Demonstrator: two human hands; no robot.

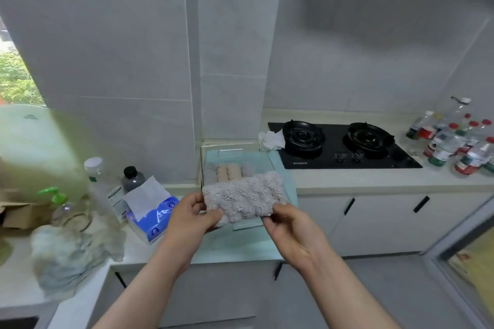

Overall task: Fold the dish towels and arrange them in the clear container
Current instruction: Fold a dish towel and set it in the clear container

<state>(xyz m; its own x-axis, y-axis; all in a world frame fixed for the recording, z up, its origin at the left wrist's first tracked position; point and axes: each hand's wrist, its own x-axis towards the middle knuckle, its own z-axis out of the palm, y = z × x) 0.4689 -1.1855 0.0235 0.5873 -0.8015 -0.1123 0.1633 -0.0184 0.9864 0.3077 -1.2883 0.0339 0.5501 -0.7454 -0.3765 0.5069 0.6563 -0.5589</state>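
One fluffy grey dish towel (246, 196) is pinched at both ends by the left hand (191, 218) and the right hand (287, 230) over the clear plastic container (230, 145), where four rolled towels (227, 171) are packed. A cream countertop (361, 179) is backed by grey wall tiles (133, 61).

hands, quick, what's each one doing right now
Left hand: closed, pinching the left end of the grey towel.
Right hand: closed, pinching the right end of the same towel.
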